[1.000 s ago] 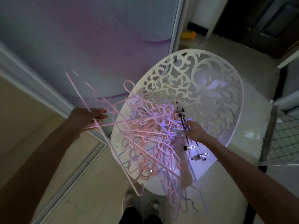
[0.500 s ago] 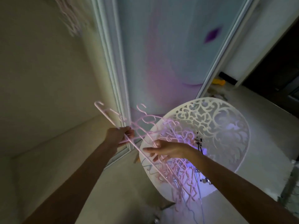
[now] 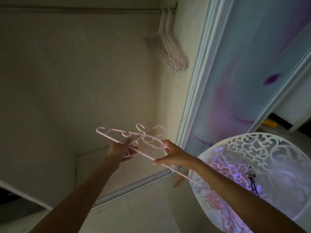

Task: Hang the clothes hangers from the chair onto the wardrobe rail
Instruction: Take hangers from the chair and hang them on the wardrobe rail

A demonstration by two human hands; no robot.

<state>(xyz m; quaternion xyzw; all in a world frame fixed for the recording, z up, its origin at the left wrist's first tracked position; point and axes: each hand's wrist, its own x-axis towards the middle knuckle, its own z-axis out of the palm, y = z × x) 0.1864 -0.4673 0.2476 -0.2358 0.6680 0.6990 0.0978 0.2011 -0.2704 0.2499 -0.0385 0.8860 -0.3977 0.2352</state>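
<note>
Both hands are holding a bunch of pink hangers up in front of the open wardrobe. Left hand is gripping the bunch with fingers curled round the bars. Right hand is pinching a long bar between thumb and fingers. More pink hangers are lying piled on the white lattice chair at lower right. Hung hangers are sitting at the right end of the wardrobe rail, well above the hands.
</note>
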